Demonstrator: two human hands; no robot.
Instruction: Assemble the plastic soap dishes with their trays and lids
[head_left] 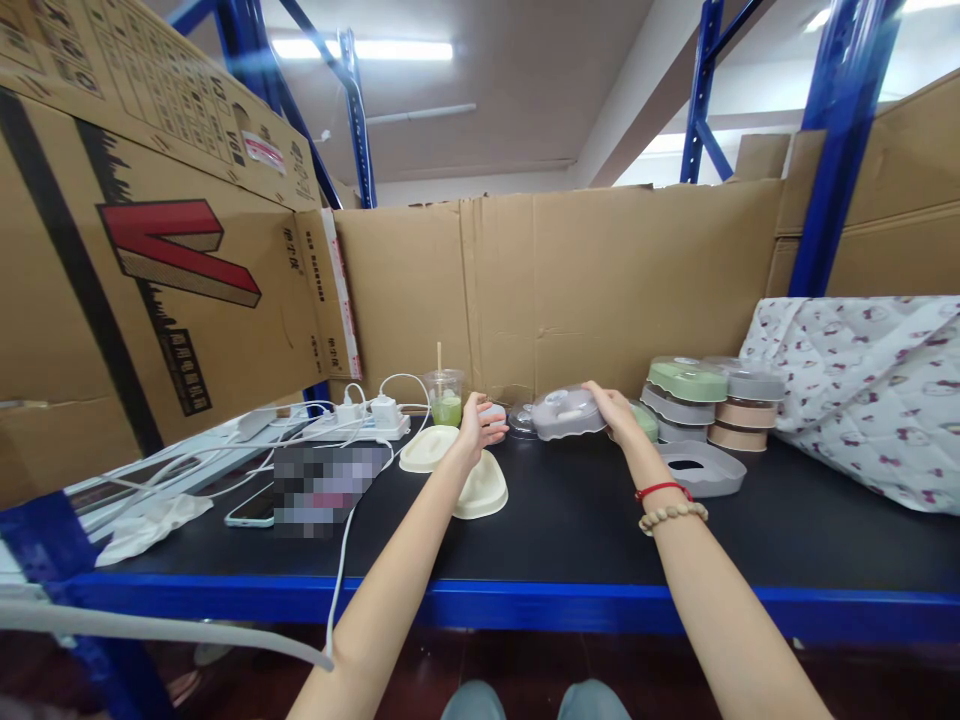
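Right now my right hand (613, 412) grips the far-right edge of a gray container (568, 414), holding it tilted over the black shelf (577, 535). Across from it, my left hand (478, 432) is loosely open, fingers pointing toward the container but short of it; whether they touch the pale piece behind them, I can't tell. Below that hand sits one cream piece (481, 487), with another cream piece (427, 450) just beyond, and a clear lid (523, 421) lies behind the gray container.

Farther right, a green-topped stack (686, 382) and a gray-and-pink stack (742, 413) stand side by side, so I'd judge those pieces done. A loose gray piece (712, 477) lies in front of them. I'd call the work partway: the container in my grip isn't set down, and the cream pieces, clear lid and loose gray piece remain outside the stacks.
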